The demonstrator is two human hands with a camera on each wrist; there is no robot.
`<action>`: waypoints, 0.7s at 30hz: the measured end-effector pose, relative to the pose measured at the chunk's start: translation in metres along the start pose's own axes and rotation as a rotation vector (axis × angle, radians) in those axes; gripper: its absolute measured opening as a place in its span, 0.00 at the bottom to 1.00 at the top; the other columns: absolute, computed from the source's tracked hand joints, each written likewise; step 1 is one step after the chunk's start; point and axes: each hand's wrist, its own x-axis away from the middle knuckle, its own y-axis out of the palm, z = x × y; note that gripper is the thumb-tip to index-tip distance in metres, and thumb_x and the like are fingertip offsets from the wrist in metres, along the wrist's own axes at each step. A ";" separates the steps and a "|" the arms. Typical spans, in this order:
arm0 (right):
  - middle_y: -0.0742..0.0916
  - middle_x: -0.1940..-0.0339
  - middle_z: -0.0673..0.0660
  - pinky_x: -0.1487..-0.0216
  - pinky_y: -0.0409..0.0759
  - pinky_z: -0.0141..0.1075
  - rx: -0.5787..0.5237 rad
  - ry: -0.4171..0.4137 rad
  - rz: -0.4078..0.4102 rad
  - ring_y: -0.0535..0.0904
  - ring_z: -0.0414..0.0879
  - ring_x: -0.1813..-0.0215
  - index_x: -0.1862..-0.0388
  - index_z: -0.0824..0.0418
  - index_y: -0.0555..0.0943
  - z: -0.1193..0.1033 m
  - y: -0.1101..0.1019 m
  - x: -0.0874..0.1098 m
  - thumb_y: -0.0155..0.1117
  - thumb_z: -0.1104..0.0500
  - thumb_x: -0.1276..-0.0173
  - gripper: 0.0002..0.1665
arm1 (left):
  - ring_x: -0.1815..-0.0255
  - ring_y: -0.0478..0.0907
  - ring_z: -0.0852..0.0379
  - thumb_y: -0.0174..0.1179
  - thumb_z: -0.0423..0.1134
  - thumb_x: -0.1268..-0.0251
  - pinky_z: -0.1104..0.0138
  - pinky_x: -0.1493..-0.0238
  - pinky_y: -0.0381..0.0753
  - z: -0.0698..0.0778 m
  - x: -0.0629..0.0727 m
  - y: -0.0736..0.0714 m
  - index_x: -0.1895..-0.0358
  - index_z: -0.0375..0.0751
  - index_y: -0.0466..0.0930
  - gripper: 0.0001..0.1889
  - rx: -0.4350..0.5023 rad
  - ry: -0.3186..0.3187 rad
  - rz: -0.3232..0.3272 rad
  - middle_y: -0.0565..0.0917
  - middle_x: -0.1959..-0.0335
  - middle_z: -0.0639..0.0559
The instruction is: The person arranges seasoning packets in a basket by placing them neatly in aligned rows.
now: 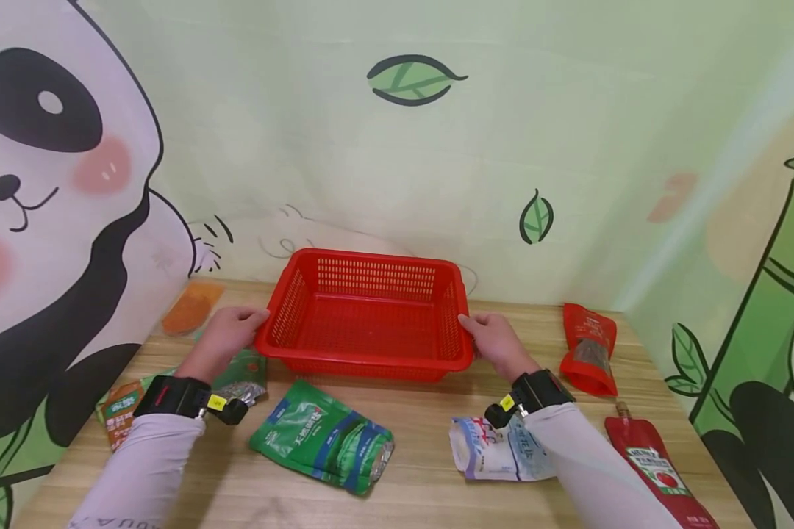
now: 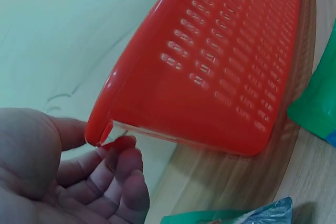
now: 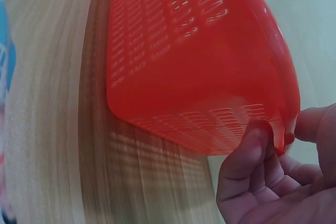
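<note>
A red plastic basket (image 1: 370,365) with slotted sides stands near the back of the wooden table, with nothing inside it. My left hand (image 1: 230,334) pinches the rim at its left end, thumb above and fingers curled underneath, as the left wrist view shows. At the opposite end my right hand (image 1: 499,342) grips the rim the same way; in the right wrist view its fingertips (image 3: 258,132) bend up below the lip. In front of the basket lies a green pouch (image 1: 324,437). A white and blue pouch (image 1: 496,448) is partly covered by my right forearm.
Right of the basket are a red pouch (image 1: 590,345) and a red ketchup pouch (image 1: 662,470) with a spout. On the left, an orange pouch (image 1: 192,307), a dark green pouch (image 1: 243,375) and a brown-and-green packet (image 1: 120,411) lie around my left forearm. A printed cloth wall (image 1: 344,169) rises behind.
</note>
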 end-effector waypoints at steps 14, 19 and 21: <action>0.88 0.45 0.66 0.50 0.89 0.45 -0.096 0.043 0.028 0.89 0.52 0.57 0.35 0.63 0.79 0.001 0.000 0.003 0.58 0.47 0.20 0.26 | 0.57 0.84 0.53 0.54 0.53 0.21 0.66 0.53 0.83 0.003 0.001 0.000 0.31 0.31 0.73 0.29 0.065 -0.035 -0.048 0.85 0.45 0.35; 0.87 0.46 0.67 0.55 0.89 0.40 -0.100 0.029 0.035 0.88 0.50 0.59 0.34 0.64 0.79 0.004 -0.003 0.003 0.56 0.47 0.19 0.26 | 0.57 0.84 0.53 0.54 0.52 0.21 0.67 0.53 0.84 0.003 0.001 0.003 0.32 0.31 0.74 0.29 0.083 -0.016 -0.052 0.85 0.44 0.34; 0.87 0.46 0.67 0.54 0.89 0.40 -0.104 0.019 0.032 0.88 0.50 0.59 0.35 0.64 0.79 0.005 -0.005 0.003 0.55 0.47 0.19 0.26 | 0.57 0.84 0.54 0.54 0.52 0.21 0.67 0.54 0.84 0.003 0.001 0.005 0.32 0.31 0.74 0.28 0.091 -0.009 -0.054 0.84 0.44 0.33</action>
